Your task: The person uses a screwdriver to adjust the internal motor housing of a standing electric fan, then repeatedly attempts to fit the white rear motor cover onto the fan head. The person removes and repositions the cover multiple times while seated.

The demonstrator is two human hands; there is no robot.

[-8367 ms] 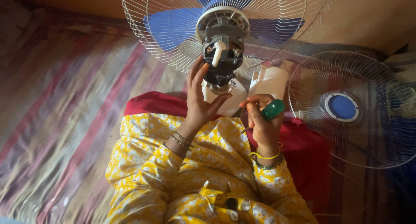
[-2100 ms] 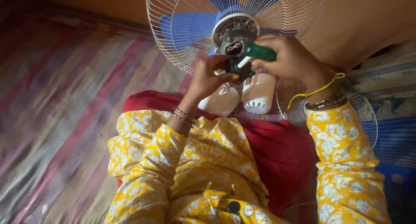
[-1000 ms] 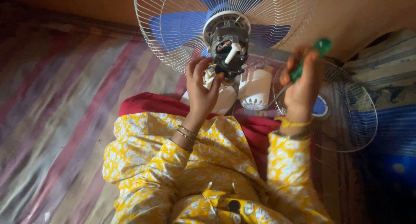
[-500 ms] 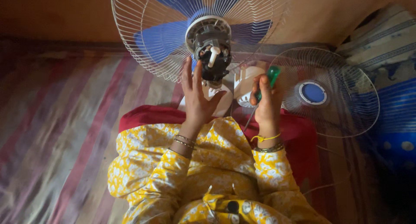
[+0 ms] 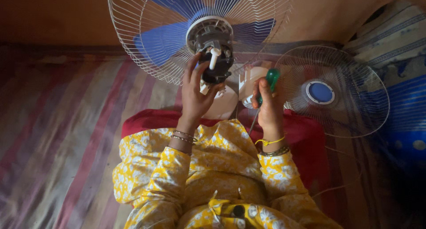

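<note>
A fan with blue blades inside a white wire rear guard [image 5: 146,56] stands in front of me, its black motor [image 5: 216,60] bare at the back. My left hand [image 5: 195,93] cups the motor from below, fingers spread against it. My right hand [image 5: 268,107] is closed round a screwdriver with a green handle [image 5: 271,78], its thin shaft pointing down towards my lap. A white motor cover [image 5: 250,82] lies between my hands, partly hidden.
A loose front guard [image 5: 350,113] with a round blue centre cap lies to the right. A striped mat [image 5: 57,136] covers the floor on the left, red cloth [image 5: 146,120] lies over my lap, and blue patterned fabric [image 5: 406,118] sits at far right.
My right hand with the screwdriver left the motor, swung out to the right, then came down beside the white cover. My left hand has stayed on the motor.
</note>
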